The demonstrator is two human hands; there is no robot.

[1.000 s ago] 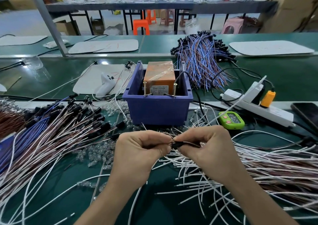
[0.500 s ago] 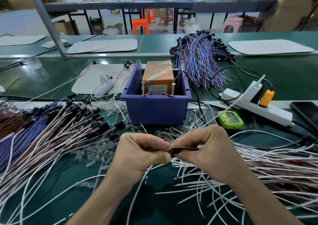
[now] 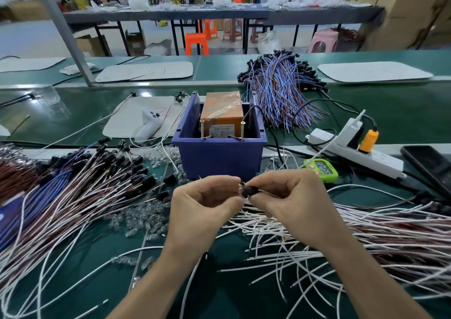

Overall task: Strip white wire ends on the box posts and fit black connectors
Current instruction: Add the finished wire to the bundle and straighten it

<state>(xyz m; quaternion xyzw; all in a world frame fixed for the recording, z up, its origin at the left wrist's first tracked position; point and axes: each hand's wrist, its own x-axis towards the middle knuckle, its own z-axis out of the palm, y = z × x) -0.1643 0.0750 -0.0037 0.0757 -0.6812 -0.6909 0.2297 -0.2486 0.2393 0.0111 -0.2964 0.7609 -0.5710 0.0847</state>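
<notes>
Grip: left hand (image 3: 205, 206), right hand (image 3: 290, 201) pinch black connector (image 3: 249, 191), now nearer box (image 3: 219, 157).

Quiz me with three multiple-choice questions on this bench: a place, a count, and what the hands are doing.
1. Where is the green timer relative to the blue bin? A left of it; B right of it; C inside it.
2. How many upright metal posts stand in the bin? A two; B one; C five.
3. What are the left hand and right hand doing? A lying flat; B lifting the bin; C pinching a black connector.
Answers: B, it lies on the table to the bin's right; A, two stand side by side; C, both hands' fingertips meet on it.
</notes>
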